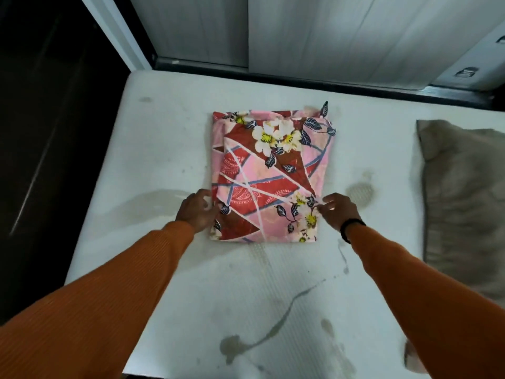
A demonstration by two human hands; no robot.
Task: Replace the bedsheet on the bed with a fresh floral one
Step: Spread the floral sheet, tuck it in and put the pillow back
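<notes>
While the head view is showing the bare white mattress [169,149], stained in several places, the folded floral bedsheet [269,173] is lying near its middle as a flat pink-and-red rectangle with white flowers and dark leaves. Left hand [195,210]: resting at the sheet's near left edge, fingers loosely curled and touching the fabric; whether they are pinching a layer cannot be told. Right hand [340,212]: sitting at the near right edge, fingertips bent toward the cloth beside a printed flower, grip likewise unclear (slight blur there). Both sleeves are orange; a dark band [351,228] is circling the right wrist. Grey pillow [461,203]: lying on the mattress, well apart to the right of the sheet. Pale wardrobe panels [314,31] are standing beyond the far edge of the bed. Handling, by judgement: the sheet is looking soft, light and limp, with several stacked layers likely to slide or spill open if lifted by one corner. Taking hold at the two near corners of the top fold, one in each hand, is seeming the best way to open it evenly across the mattress.
</notes>
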